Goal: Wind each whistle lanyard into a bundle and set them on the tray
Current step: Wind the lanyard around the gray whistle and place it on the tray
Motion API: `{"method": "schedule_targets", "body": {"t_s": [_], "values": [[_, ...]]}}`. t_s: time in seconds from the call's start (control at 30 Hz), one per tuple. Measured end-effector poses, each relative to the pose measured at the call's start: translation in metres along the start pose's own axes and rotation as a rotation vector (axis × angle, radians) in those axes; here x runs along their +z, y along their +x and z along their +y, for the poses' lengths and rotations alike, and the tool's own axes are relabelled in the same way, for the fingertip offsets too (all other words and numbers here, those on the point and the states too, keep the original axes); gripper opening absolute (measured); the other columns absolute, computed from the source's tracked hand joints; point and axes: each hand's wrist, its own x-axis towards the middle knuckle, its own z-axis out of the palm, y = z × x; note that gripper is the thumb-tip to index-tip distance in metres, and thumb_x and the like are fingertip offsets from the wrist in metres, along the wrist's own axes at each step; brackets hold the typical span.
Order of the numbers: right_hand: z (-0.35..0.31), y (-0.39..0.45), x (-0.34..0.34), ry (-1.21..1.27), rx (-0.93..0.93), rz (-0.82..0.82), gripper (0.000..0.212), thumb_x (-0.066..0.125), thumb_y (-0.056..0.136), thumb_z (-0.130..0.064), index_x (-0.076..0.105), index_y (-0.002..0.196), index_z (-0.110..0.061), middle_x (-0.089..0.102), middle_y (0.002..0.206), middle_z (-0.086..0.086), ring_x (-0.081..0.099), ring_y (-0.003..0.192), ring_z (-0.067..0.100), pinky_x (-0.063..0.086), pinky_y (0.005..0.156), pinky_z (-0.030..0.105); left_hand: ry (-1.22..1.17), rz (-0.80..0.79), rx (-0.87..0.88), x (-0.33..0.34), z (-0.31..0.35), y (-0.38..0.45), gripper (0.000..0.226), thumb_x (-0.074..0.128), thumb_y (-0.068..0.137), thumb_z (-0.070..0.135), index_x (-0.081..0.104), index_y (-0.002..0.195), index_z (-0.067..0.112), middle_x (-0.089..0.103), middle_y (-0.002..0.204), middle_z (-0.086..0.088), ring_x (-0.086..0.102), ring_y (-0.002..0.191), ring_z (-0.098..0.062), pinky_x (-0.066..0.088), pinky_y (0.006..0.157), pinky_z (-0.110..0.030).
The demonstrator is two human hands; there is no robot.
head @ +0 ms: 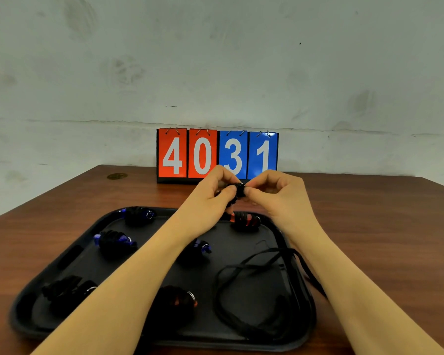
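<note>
Loose black lanyard [256, 298] waits on the tray [280, 342] while my left hand [210, 190] and right hand [272, 190] pinch a bundle [239, 191] aloft, tightening its last wraps.

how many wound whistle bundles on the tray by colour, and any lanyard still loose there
Blue plastic whistles wound in black cord: 3
Red/orange whistle bundles: 2
All-black bundle: 1
Loose black lanyard: 1
Total on the black tray: 7

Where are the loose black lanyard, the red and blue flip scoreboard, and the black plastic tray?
Loose black lanyard [241, 269]: head view, on its cord loop.
Red and blue flip scoreboard [203, 155]: head view, on the red zero card.
Black plastic tray [69, 254]: head view, on its left rim.
</note>
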Motion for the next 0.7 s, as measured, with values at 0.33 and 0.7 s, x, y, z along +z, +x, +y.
{"method": "schedule_targets", "body": {"t_s": [0.33, 0.7], "values": [[0.0052, -0.0007, 0.0027, 0.096, 0.042, -0.017, 0.011, 0.066, 0.078, 0.002, 0.068, 0.073, -0.008, 0.070, 0.077, 0.017, 0.068, 0.079, 0.033, 0.055, 0.079, 0.051, 0.184, 0.068, 0.123, -0.0011, -0.0033, -0.0023, 0.012, 0.057, 0.087, 0.010, 0.047, 0.092, 0.014, 0.060, 0.087, 0.004, 0.056, 0.082, -0.002, 0.043, 0.071, -0.005], [0.0043, -0.0009, 0.0012, 0.163, 0.102, -0.078, 0.004, 0.066, 0.080, 0.002, 0.068, 0.082, 0.000, 0.070, 0.077, 0.017, 0.068, 0.079, 0.032, 0.055, 0.082, 0.049, 0.299, 0.031, 0.169, -0.0064, -0.0045, -0.0043, 0.014, 0.059, 0.088, 0.016, 0.046, 0.094, 0.017, 0.060, 0.089, 0.005, 0.056, 0.081, -0.002, 0.049, 0.072, -0.013]]}}
